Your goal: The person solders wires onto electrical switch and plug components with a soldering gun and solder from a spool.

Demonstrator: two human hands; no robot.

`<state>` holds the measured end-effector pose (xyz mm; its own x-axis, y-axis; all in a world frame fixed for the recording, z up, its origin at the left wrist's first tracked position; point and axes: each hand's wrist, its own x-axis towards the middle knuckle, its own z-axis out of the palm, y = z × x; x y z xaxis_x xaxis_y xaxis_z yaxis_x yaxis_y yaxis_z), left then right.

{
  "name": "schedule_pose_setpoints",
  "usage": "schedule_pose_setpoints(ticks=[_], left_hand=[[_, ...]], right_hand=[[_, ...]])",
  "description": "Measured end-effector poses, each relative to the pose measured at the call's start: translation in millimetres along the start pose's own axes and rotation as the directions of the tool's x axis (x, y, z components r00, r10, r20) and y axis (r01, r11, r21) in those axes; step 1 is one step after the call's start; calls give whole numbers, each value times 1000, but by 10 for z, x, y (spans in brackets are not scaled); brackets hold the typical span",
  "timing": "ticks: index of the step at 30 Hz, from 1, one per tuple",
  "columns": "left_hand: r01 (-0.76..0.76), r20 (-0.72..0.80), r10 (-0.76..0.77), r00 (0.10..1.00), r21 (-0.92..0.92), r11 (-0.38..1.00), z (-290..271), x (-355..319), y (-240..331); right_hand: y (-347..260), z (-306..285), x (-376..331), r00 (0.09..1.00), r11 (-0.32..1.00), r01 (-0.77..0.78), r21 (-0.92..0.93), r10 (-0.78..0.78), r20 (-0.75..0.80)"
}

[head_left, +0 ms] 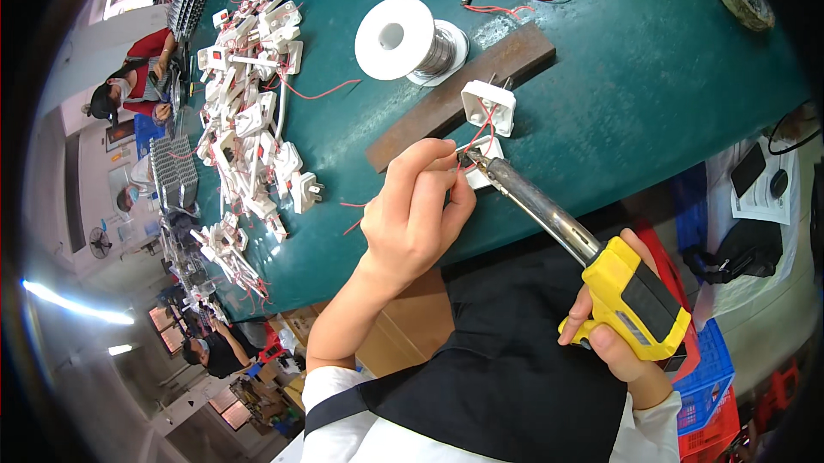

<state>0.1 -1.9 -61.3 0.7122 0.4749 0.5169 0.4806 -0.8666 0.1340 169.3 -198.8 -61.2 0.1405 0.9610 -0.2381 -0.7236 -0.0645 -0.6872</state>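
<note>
Soldering step, I'd say: the yellow soldering gun (635, 300) has its tip over a small white part (491, 157), just in from the bench's (652, 111) near edge. R hand (620, 353) is curled round the gun's grip. L hand (416, 210) is bunched, fingers mostly closed, by the tip; can't tell what they grip, prob. red wires (492, 113). White plug (477, 105) sits just beyond, nr a brown bar (515, 55); plug pile (249, 124) twd bench's left edge. Next move calls for a steady tip & fingers clear of heat.
</note>
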Motion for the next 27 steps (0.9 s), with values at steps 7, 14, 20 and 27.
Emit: schedule_pose_setpoints(ticks=[7,14,20,27], left_hand=[[-50,14,50,999,-16,999,-35,31,-12],[-37,85,40,996,-31,999,-79,51,-17],[-37,93,39,995,-24,999,-78,52,-14],[-26,108,28,994,-20,999,-84,44,-1]], right_hand=[[90,72,-34,1000,1000,-1,-15,0,-26],[112,112,-20,999,999,-30,-17,30,-39],[136,114,-18,997,998,-52,-19,50,-60],[144,112,-14,998,998,-46,-47,43,-50]])
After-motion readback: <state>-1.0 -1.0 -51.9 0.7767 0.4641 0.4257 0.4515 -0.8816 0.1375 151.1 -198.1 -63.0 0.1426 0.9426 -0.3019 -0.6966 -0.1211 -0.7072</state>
